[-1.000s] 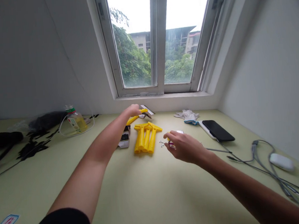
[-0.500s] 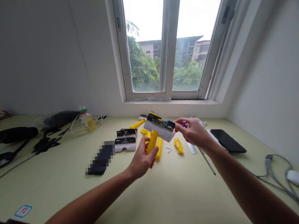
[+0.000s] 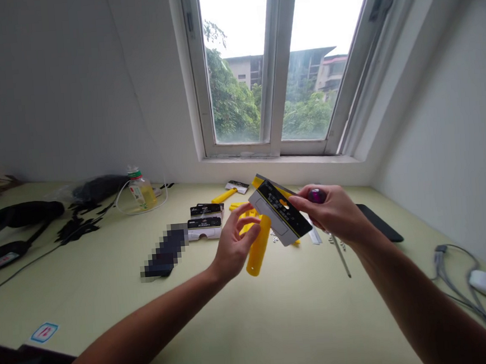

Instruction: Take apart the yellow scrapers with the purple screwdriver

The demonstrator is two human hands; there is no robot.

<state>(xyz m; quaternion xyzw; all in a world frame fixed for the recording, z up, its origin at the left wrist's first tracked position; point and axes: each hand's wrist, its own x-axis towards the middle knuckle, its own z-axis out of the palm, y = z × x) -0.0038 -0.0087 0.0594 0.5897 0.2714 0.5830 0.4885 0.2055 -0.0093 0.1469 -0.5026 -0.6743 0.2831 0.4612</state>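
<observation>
My right hand (image 3: 329,211) is closed on a black-and-white cardboard packaging card (image 3: 283,218), pinched at its upper right. The same hand also grips a screwdriver (image 3: 341,257) with a purple handle end, its shaft pointing down. Under the card's lower left edge a yellow tubular handle (image 3: 259,249) slants downward, with a small hole near its lower end. Beside that handle is my left hand (image 3: 233,244), its fingers apart and curved, the thumb at the handle's edge. Behind the fingers lie other yellow pieces, partly hidden.
Printed cards (image 3: 204,227) and a dark pixelated object (image 3: 166,252) lie to the left. Another yellow handle (image 3: 224,196) is farther back. A drink bottle (image 3: 142,193) stands near the wall. At right are a black flat device (image 3: 378,223), cables (image 3: 447,269) and small white bits.
The card and yellow handle have turned, the handle's lower end swinging down and toward me. My left fingers have loosened from the handle. My right hand has shifted slightly right.
</observation>
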